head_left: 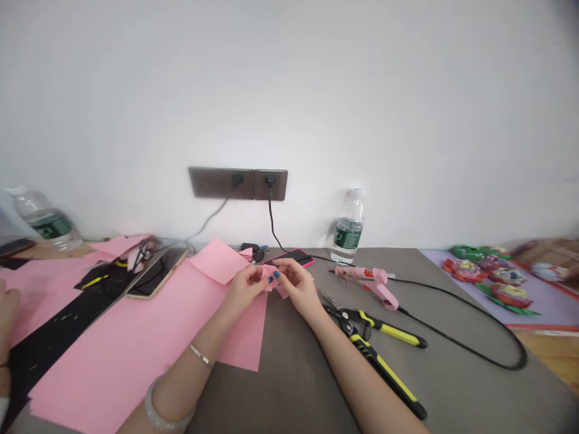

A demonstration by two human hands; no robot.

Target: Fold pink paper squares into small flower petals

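Step in hand, as judged: shaping or folding a small pink paper piece (268, 270) by fingertip. The piece is held above the worktop (289, 392), toward its far edge at the wall, just beyond the near right corner of the large pink sheets (126, 355).

Left hand (246, 286): narrow, thumb and fingers closed on the piece. Right hand (299, 286): fingers curled over, thumb tip brought in beside the left thumb, also gripping the paper. The exact fold is too small to tell.

Further working of the piece would, in this judgement, call for one hand to keep its pinch while the other presses or turns the paper; thin stock may crease astray if both pull.

Also noted: a glue gun (371, 280) right of the right hand, toward the worktop's far right corner; a yellow-handled tool (398, 333) nearer the front edge; a loose pink square (218, 261) beside the left hand.
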